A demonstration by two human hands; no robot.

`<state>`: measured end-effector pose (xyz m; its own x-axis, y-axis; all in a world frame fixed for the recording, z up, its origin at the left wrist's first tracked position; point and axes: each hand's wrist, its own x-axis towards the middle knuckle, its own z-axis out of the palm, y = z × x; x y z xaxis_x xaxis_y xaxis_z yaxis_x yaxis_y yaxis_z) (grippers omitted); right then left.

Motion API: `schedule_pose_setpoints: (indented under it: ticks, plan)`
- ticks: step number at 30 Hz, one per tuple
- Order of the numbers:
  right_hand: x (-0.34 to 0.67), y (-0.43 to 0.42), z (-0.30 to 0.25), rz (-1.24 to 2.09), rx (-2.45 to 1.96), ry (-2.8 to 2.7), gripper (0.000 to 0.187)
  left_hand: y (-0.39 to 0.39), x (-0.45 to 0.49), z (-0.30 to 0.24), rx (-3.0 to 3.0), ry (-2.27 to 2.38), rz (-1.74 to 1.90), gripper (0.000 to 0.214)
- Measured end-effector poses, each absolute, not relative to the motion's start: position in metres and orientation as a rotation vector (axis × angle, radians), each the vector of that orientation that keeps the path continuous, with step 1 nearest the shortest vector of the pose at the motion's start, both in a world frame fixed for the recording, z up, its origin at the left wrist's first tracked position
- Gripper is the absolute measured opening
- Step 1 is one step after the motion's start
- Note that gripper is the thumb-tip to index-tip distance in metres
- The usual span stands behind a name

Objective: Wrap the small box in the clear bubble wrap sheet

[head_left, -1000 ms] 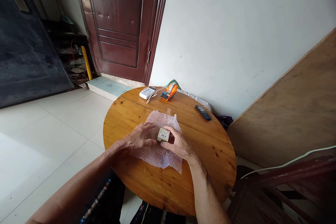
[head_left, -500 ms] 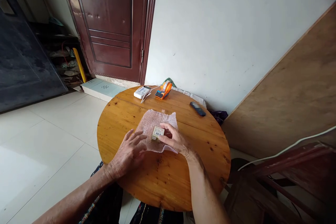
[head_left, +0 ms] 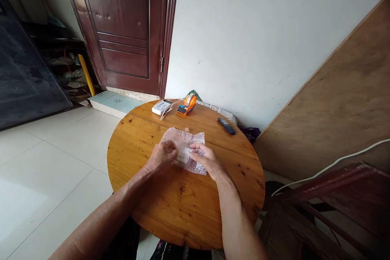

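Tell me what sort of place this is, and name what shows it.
Probably a room in a home, by a doorway: there is a dark red panelled door with a tiled step at its foot, and a round wooden table near the wall.

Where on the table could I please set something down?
The table is bare between the bubble wrap and its near edge, and right of the right hand. It's crowded at the wrap, beside the left hand, and around the white device and tape dispenser.
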<state>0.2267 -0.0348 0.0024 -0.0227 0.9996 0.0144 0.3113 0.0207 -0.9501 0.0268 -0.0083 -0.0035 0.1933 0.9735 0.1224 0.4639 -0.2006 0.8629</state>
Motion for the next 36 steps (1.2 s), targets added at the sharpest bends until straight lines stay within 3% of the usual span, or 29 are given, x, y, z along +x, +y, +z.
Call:
schedule_pose_setpoints:
  ticks: [2, 4, 29, 36]
  plan:
    - [0.224, -0.033, -0.001, 0.988, -1.45, -1.453, 0.032, -0.008, 0.027, -0.008, 1.72, 1.319, 0.953, 0.007]
    - [0.222, -0.032, -0.004, 0.972, -1.447, -1.442, 0.029, -0.008, 0.027, -0.009, 1.699, 1.308, 0.959, 0.007]
    - [0.216, -0.029, -0.008, 0.972, -1.437, -1.41, 0.029, -0.004, 0.03, -0.014, 1.614, 1.089, 1.009, 0.028]
    - [0.214, -0.027, -0.01, 0.941, -1.45, -1.396, 0.03, -0.002, 0.033, -0.015, 1.711, 1.177, 0.98, 0.008]
